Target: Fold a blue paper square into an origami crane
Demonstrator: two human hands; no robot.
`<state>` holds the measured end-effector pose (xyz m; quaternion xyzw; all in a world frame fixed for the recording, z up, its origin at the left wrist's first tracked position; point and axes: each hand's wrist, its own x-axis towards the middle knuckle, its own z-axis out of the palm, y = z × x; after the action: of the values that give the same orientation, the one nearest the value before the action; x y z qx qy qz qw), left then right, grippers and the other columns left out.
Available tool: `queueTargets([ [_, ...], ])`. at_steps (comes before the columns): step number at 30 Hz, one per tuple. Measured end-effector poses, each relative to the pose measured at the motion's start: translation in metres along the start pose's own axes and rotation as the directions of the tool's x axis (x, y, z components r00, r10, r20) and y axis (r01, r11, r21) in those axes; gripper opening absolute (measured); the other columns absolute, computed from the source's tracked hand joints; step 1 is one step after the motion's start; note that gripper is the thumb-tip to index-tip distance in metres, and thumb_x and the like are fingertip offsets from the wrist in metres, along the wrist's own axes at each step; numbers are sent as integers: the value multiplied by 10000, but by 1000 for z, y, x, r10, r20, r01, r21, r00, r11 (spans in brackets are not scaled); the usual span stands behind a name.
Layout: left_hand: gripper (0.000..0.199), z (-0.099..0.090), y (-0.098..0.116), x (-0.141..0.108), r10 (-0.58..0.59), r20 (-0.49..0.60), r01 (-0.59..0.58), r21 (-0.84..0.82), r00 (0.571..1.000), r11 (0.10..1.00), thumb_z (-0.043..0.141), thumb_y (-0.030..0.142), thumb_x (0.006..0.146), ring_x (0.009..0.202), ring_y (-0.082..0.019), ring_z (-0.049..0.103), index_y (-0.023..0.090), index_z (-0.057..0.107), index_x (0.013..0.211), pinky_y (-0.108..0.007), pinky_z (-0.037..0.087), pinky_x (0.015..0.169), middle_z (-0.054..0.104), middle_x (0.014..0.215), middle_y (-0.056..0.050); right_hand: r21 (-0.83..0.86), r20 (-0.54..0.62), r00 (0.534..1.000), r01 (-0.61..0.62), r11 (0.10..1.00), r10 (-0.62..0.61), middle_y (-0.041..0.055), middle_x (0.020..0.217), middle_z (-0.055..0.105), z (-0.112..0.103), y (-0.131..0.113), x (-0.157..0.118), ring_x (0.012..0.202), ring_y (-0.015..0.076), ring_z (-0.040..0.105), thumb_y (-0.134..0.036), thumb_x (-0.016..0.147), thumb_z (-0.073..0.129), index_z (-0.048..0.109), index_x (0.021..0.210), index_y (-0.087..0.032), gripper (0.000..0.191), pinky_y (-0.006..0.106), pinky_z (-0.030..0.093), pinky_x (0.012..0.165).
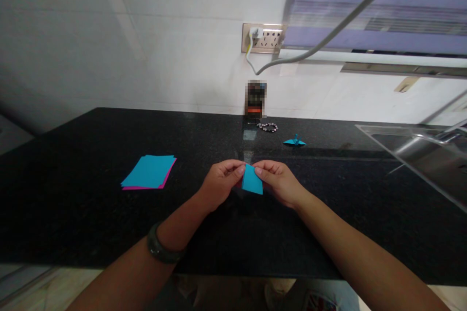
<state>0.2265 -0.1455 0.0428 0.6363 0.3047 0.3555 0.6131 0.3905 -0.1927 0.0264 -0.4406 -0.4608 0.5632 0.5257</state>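
Observation:
A small folded piece of blue paper (252,181) is held between both hands above the black countertop. My left hand (223,181) pinches its left edge with thumb and fingers, and my right hand (278,180) pinches the upper right edge. To the left lies a stack of square sheets (149,171), blue on top with pink showing beneath. A folded blue paper crane (295,141) sits on the counter beyond my right hand.
A phone-like object (256,98), blurred out, leans against the wall, with a beaded strap (268,127) beside it. A metal sink (430,148) is at the right. Above, a cable (314,49) runs from the wall socket (263,38). The counter's front edge (255,276) is near.

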Motion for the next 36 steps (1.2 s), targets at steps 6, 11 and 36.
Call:
queueTargets([
  [6, 287, 0, -2, -1, -29, 80, 38, -111, 996, 993, 549, 324, 762, 638, -111, 527, 147, 614, 978, -235, 424, 591, 615, 786, -36, 113, 7, 999, -34, 993, 34, 25, 695, 611, 1, -1, 0, 590, 116, 538, -354, 706, 629, 631, 817, -155, 228, 265, 423, 583],
  [11, 311, -1, -4, -1, -39, 114, 55, -139, 993, 989, 554, 315, 763, 643, -111, 529, 169, 606, 1033, -231, 419, 583, 620, 785, -33, 161, 11, 999, -38, 986, 36, 22, 686, 613, 2, -2, 0, 592, 117, 543, -342, 705, 636, 632, 809, -152, 217, 274, 427, 602],
  [36, 349, 0, 0, -2, -52, 78, 61, -124, 996, 990, 575, 137, 658, 634, -107, 542, 143, 619, 1005, -235, 422, 591, 651, 791, -32, 130, -30, 998, -46, 990, 50, 34, 707, 628, 1, -2, 0, 602, 127, 554, -350, 698, 640, 630, 823, -149, 237, 286, 432, 606],
])
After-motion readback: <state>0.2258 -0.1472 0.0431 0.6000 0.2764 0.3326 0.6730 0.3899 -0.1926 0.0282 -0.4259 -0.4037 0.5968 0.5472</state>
